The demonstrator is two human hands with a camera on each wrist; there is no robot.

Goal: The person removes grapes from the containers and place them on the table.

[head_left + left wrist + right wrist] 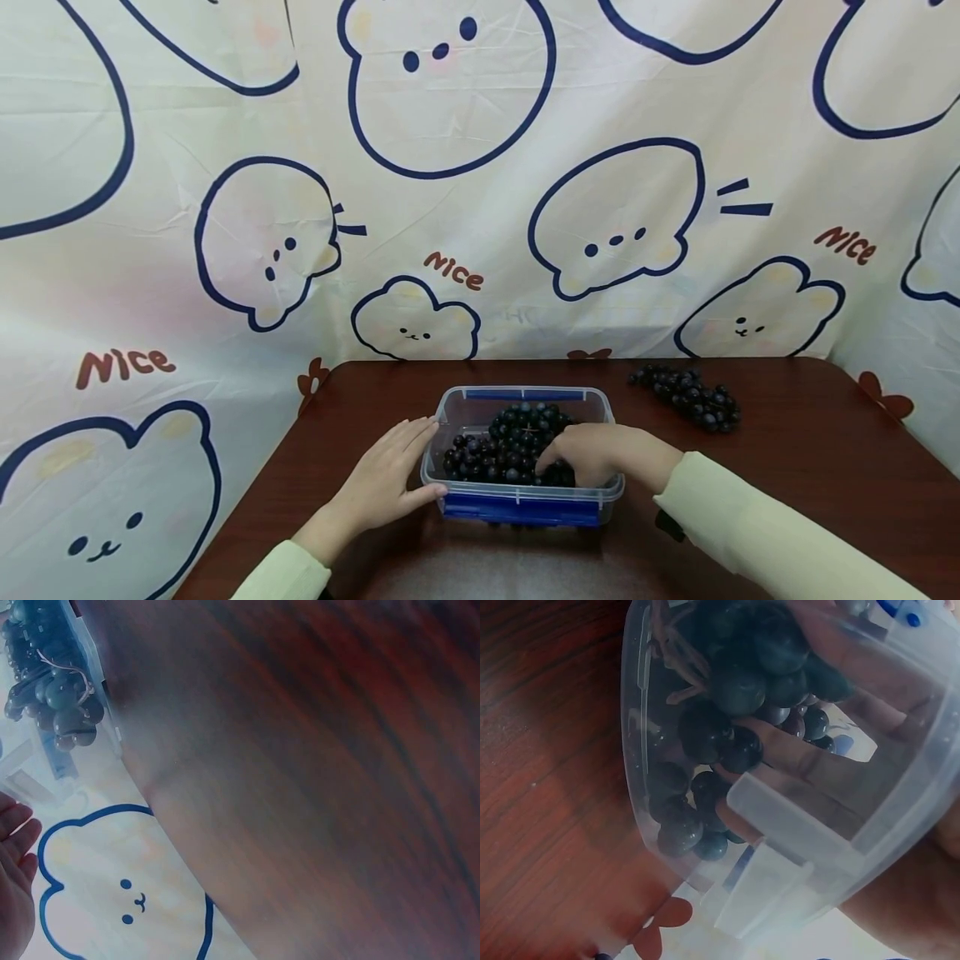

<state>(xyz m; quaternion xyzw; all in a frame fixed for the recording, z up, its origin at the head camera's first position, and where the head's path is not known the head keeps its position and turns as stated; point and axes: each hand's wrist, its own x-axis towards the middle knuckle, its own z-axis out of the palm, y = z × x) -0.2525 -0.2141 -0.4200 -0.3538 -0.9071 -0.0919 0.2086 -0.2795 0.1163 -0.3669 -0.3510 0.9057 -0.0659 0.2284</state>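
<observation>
A clear plastic container point(517, 492) with blue clips stands on the table, holding dark grapes point(525, 429) in bunches. My left hand point(386, 475) lies against the container's left side, its fingers straight and its thumb at the front left corner. In the left wrist view only its fingers point(16, 832) show at the left edge, beside the container. My right hand point(592, 450) reaches over the right rim into the container and grips a bunch of grapes. Through the clear wall in the right wrist view, its fingers point(810, 761) lie among the grapes point(735, 682); some fingertips are hidden behind them.
Another bunch of dark grapes point(690, 396) lies on the brown wooden table point(795, 467) at the back right. A white cloth point(487, 217) with blue cartoon outlines hangs behind the table and along its sides.
</observation>
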